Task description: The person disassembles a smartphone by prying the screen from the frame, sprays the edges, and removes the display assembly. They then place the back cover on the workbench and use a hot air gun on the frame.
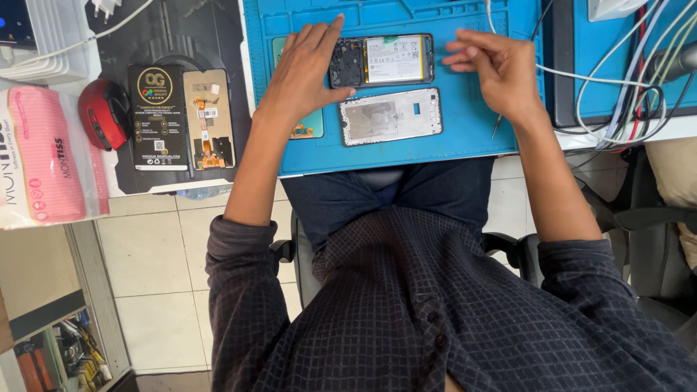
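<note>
Opened smartphone (382,61) sits at the far side of the blue repair mat (465,131), battery and board exposed. Left hand (308,69) lies spread over its left end, fingers loose, thumb against the near edge. Right hand (497,69) hovers just right of it, fingers pinched on a thin tool (496,126) poking out below the palm. Risky bits imo: 1 slip of that tip into the battery, or the phone skidding onto the removed back cover (391,116) just near of it.
</note>
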